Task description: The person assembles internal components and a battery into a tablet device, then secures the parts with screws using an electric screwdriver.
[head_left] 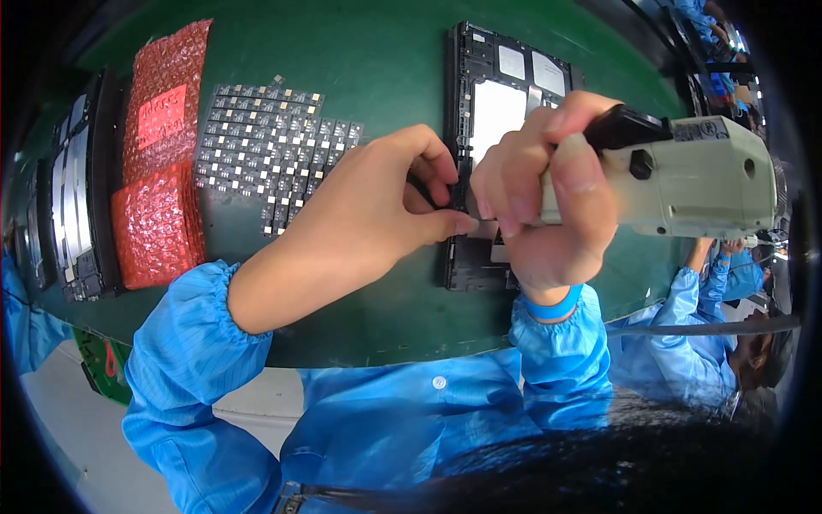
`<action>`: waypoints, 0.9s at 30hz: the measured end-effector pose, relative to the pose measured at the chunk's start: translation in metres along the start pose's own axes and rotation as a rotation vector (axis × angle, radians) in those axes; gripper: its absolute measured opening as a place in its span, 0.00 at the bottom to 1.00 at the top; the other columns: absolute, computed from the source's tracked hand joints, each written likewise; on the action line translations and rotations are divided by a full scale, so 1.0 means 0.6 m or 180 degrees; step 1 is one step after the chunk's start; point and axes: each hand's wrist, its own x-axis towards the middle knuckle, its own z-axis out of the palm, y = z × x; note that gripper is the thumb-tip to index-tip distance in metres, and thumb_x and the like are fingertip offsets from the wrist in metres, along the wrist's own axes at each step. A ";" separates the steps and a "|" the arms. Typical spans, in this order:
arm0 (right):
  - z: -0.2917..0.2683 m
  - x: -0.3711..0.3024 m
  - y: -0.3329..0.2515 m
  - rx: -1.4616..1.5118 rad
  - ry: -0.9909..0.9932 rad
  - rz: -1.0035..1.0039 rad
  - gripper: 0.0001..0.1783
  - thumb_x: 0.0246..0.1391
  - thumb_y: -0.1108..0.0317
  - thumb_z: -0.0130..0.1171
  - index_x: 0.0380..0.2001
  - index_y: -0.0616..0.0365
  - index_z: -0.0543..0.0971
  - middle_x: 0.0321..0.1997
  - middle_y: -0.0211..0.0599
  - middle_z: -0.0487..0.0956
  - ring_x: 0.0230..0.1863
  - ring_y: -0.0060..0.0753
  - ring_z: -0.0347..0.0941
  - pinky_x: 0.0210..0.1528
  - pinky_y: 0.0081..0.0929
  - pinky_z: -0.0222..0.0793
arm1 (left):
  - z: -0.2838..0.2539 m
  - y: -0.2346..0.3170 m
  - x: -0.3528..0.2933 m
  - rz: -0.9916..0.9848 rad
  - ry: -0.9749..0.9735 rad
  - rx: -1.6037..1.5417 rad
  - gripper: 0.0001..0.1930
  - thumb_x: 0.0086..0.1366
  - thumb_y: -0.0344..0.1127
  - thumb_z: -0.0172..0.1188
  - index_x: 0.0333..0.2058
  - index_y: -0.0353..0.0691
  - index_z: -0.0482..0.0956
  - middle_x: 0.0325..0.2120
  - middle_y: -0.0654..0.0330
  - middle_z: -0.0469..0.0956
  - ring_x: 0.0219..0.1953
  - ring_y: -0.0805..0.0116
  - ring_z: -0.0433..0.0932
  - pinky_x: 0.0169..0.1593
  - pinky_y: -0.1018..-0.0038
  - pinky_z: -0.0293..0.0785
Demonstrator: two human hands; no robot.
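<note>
My right hand [569, 206] is wrapped round a pale electric screwdriver [702, 184] with a black lever, held above an open black device housing [463, 73]. The tool's tip is hidden behind my fingers. White and silver panels [498, 111] show inside the housing. At the housing's left edge, my left hand [377, 188] has thumb and forefinger drawn together. Something small and dark sits between those fingers, too hidden to name. Just left of this hand lies a patch of small dark circuit boards [265, 137] with pale squares, arranged in rows.
Red bubble-wrap pouches [158, 227] lie on the green table [342, 51], a pink label [162, 116] on one. Further left stand more black device housings [81, 197]. Other people in blue sleeves [681, 313] are at the right. A grey cable or bar [711, 327] crosses there.
</note>
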 end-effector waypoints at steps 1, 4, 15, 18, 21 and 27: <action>0.003 0.000 -0.002 -0.0009 -0.0003 -0.0005 0.11 0.68 0.62 0.48 0.44 0.58 0.67 0.17 0.31 0.65 0.12 0.23 0.57 0.17 0.28 0.60 | 0.001 -0.002 -0.001 0.0081 0.0071 -0.0025 0.16 0.55 0.24 0.71 0.41 0.32 0.75 0.33 0.58 0.79 0.32 0.70 0.80 0.37 0.74 0.78; 0.011 -0.001 -0.008 -0.0086 0.0177 0.0147 0.09 0.65 0.66 0.48 0.42 0.59 0.66 0.17 0.31 0.64 0.12 0.23 0.57 0.17 0.26 0.59 | 0.005 -0.010 0.003 0.0319 0.0155 -0.0023 0.16 0.56 0.28 0.74 0.39 0.32 0.76 0.31 0.56 0.80 0.31 0.69 0.80 0.34 0.72 0.76; -0.017 0.003 0.019 -0.0109 -0.0036 -0.0328 0.15 0.50 0.81 0.66 0.41 0.62 0.75 0.24 0.29 0.75 0.21 0.16 0.70 0.22 0.17 0.66 | 0.013 -0.006 0.011 0.0699 0.0147 0.0280 0.21 0.57 0.19 0.70 0.47 0.33 0.72 0.37 0.59 0.76 0.33 0.72 0.82 0.35 0.78 0.80; -0.022 0.000 -0.007 0.0385 0.0162 0.0019 0.15 0.52 0.78 0.66 0.43 0.61 0.76 0.24 0.28 0.74 0.20 0.15 0.68 0.21 0.18 0.64 | 0.018 0.015 0.012 0.0511 0.0179 0.0046 0.23 0.57 0.18 0.70 0.49 0.32 0.72 0.39 0.58 0.76 0.35 0.72 0.84 0.36 0.79 0.81; -0.084 -0.001 -0.042 0.0385 0.0320 -0.0155 0.20 0.62 0.65 0.60 0.53 0.63 0.72 0.20 0.26 0.69 0.15 0.21 0.63 0.16 0.25 0.58 | 0.012 0.018 0.011 -0.0150 0.0073 -0.0235 0.24 0.56 0.19 0.72 0.48 0.34 0.70 0.39 0.58 0.74 0.34 0.72 0.84 0.35 0.80 0.80; -0.337 -0.039 -0.049 0.0480 0.1521 -0.1325 0.19 0.62 0.65 0.52 0.53 0.63 0.69 0.16 0.27 0.61 0.12 0.20 0.55 0.16 0.25 0.58 | 0.020 0.023 0.013 -0.0385 0.0250 -0.0070 0.29 0.55 0.19 0.74 0.50 0.38 0.65 0.37 0.60 0.73 0.32 0.76 0.82 0.32 0.85 0.74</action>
